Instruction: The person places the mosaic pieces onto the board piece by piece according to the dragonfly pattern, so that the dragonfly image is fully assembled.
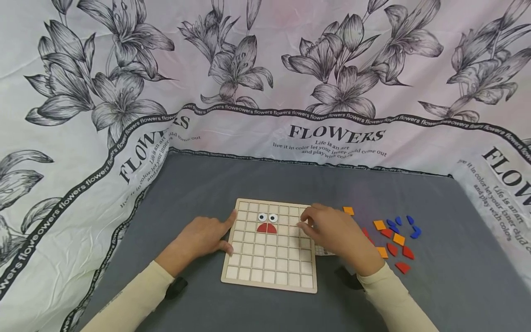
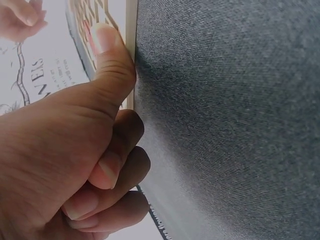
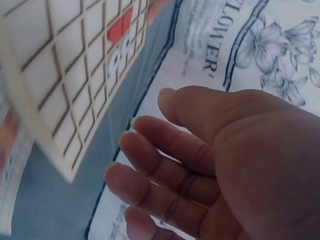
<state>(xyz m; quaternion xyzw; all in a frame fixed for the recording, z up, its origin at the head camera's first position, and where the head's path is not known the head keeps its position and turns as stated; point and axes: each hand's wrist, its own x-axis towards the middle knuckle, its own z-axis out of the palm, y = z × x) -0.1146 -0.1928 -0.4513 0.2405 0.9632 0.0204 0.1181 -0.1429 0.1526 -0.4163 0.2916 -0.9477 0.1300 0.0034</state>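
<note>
A square wooden grid board (image 1: 251,262) lies on the grey table. Two white eye tiles (image 1: 268,217) sit side by side in its upper cells, with two red quarter-circle tiles (image 1: 267,228) forming a half disc just below. At the board's left edge, my left hand (image 1: 204,236) touches the rim with extended thumb and forefinger; its other fingers are curled, as the left wrist view shows. My right hand (image 1: 332,228) hovers over the board's upper right edge. In the right wrist view its fingers (image 3: 150,160) are loosely bent, apart from the thumb, with nothing between them.
Right of the board lie loose orange squares (image 1: 379,225), red quarter-circles (image 1: 408,252) and small blue pieces (image 1: 415,232). A printed card (image 1: 325,251) shows partly from beneath the board and right hand. Flower-printed cloth (image 1: 332,143) encloses the table's back and sides.
</note>
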